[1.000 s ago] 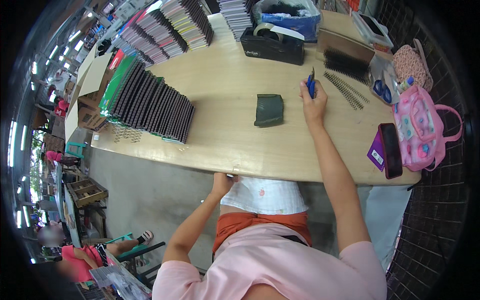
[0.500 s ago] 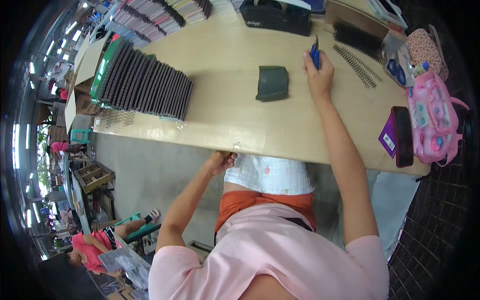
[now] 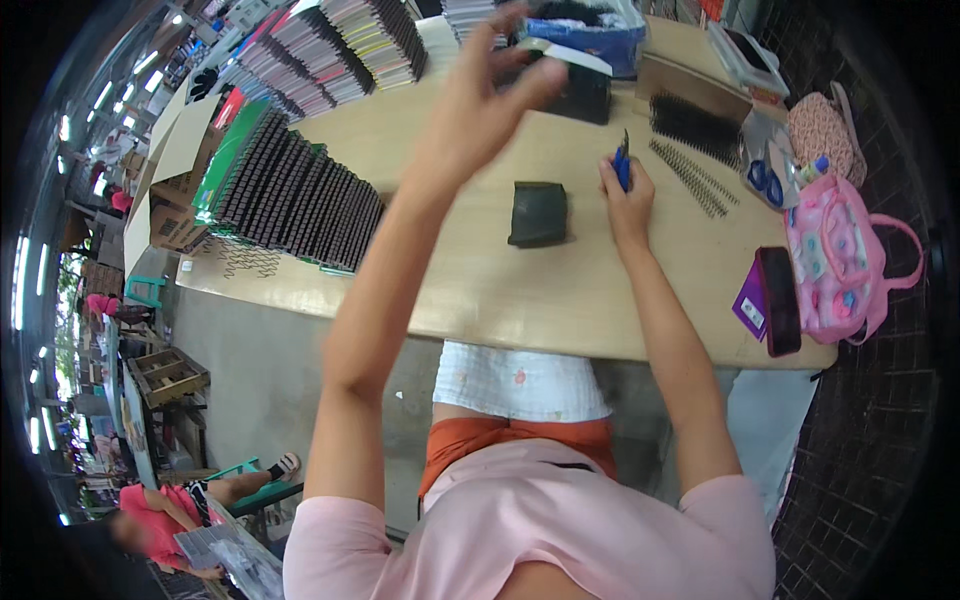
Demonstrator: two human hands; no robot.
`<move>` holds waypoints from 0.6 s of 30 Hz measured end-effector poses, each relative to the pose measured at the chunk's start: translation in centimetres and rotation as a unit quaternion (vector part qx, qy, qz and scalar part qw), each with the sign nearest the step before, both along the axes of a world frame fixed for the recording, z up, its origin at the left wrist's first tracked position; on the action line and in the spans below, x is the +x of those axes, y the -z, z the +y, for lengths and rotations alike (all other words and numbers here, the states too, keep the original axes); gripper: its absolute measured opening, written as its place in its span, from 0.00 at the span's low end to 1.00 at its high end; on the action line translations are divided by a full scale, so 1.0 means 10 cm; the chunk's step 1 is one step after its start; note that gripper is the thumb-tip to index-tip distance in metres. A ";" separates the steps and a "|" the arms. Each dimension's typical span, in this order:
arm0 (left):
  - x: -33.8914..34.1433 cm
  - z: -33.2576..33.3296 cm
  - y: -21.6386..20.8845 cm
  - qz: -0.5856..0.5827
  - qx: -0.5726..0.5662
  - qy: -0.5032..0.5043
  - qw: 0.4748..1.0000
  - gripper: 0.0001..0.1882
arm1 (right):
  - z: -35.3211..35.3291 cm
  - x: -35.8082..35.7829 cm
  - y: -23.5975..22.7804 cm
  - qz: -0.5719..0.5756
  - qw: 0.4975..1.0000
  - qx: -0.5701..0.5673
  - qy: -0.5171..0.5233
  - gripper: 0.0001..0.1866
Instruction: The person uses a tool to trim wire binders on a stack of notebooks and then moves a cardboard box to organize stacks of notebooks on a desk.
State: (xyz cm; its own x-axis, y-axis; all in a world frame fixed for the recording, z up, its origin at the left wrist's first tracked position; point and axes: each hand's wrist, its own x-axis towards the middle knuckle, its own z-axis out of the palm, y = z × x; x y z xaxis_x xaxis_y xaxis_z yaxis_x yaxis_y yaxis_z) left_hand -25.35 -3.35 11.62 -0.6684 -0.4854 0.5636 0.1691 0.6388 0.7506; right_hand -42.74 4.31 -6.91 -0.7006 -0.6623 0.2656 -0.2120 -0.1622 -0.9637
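My left hand [image 3: 488, 110], a little blurred, is stretched out over the far side of the table with fingers apart. It partly covers a black tape dispenser [image 3: 585, 97]; whether it touches it I cannot tell. My right hand [image 3: 630, 203] rests on the table, closed around blue-handled cutting pliers [image 3: 622, 168] whose jaws point away from me. Between my arms lies a dark green, slightly curved piece [image 3: 538, 214]. At left stands a tall stack of spiral-bound notebooks [image 3: 300, 190], black bindings facing me.
Loose wire spirals [image 3: 690, 178] lie right of the pliers, near blue scissors [image 3: 765, 184]. A pink bag [image 3: 835, 265] and a dark case [image 3: 777, 300] sit at the right edge. More notebook stacks [image 3: 330, 50] and a blue bin [image 3: 610, 40] stand behind. A person in pink [image 3: 160, 525] sits lower left.
My left hand has risen from the table's near edge, where its fingers were closed, and reached forward to the tape dispenser. My right hand still grips the pliers. The view has shifted forward.
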 end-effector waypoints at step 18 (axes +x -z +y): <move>3.42 1.78 2.75 -0.551 0.033 -0.235 0.800 0.24 | 0.11 1.92 -0.75 0.324 0.901 0.052 -0.284 0.15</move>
State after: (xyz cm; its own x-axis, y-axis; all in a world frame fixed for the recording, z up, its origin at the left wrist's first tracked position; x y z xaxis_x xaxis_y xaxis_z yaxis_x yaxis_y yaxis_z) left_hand 8.85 14.41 -15.86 -0.4777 -0.8329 -0.2793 -0.8653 0.3912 0.3133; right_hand -23.55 5.39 0.59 0.0391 -0.9098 0.4132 -0.6472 -0.3381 -0.6833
